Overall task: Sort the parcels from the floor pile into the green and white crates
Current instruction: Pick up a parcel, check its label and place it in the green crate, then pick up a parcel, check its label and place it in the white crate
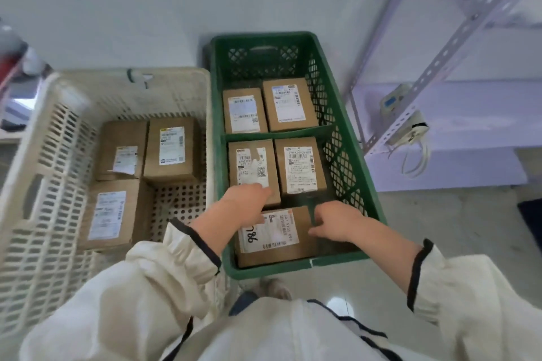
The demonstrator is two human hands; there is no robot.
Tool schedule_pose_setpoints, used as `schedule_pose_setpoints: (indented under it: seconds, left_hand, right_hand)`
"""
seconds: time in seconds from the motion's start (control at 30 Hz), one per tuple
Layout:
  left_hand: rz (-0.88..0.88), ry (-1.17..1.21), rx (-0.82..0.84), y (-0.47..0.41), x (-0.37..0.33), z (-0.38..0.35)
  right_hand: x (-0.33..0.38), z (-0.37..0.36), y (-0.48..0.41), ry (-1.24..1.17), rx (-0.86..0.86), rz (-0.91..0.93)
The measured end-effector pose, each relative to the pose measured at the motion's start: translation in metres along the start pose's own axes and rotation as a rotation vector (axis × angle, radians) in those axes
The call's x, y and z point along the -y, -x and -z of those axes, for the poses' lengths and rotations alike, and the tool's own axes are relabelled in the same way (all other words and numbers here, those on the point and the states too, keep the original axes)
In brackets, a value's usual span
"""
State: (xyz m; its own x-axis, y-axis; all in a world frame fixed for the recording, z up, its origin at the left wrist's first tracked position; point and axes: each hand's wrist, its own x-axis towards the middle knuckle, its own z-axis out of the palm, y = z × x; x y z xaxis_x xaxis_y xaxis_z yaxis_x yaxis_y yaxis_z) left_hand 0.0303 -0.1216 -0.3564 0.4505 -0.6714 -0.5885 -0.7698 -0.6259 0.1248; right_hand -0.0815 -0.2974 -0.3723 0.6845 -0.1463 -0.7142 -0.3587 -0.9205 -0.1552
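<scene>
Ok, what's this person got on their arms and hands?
The loose cream fabric left sleeve and matching right sleeve each end in a gathered elastic cuff edged with a dark band. The left hand and right hand are bare: no gloves, and no watch or ring shows.

Left hand (249,203), right hand (337,221) at nearest parcel (274,253) in green crate (363,182); grip unclear, blurred. White crate (38,155) alongside.

Bright, even, soft-shadowed light; wide-angle bending at the edges, left rim blurred, glare on the floor (337,303).
</scene>
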Motion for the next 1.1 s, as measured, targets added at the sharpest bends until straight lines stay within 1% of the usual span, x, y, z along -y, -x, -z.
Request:
schedule_pose_setpoints:
  seconds: [0.1, 0.2, 0.3, 0.37, 0.5, 0.63, 0.8, 0.97, 1.1]
  left_hand:
    - [0.129, 0.046, -0.147, 0.037, 0.003, 0.021]
    - [0.362, 0.049, -0.342, 0.088, 0.016, 0.032]
    - [0.616, 0.088, -0.477, 0.152, 0.031, 0.022]
    - [0.771, 0.136, -0.523, 0.198, 0.037, 0.006]
    - [1.058, 0.238, -0.578, 0.298, 0.036, -0.041]
    - [1.352, 0.323, -0.580, 0.396, 0.008, -0.101]
    - [1.653, 0.381, -0.579, 0.506, -0.062, -0.173]
    - [1.888, 0.487, -0.502, 0.601, -0.149, -0.247]
    - [2.081, 0.594, -0.426, 0.659, -0.228, -0.308]
  right_hand:
    - [0.011, 0.030, 0.013, 0.136, -0.070, 0.096]
    - [0.033, 0.056, 0.022, 0.241, -0.188, 0.222]
    - [0.075, 0.074, 0.028, 0.364, -0.334, 0.379]
    - [0.116, 0.081, 0.036, 0.413, -0.401, 0.498]
    - [0.211, 0.069, 0.068, 0.516, -0.439, 0.722]
    - [0.296, 0.030, 0.123, 0.613, -0.444, 0.983]
    - [0.375, -0.046, 0.210, 0.757, -0.399, 1.250]
    - [0.422, -0.147, 0.303, 0.814, -0.304, 1.468]
    - [0.440, -0.230, 0.372, 0.887, -0.229, 1.636]
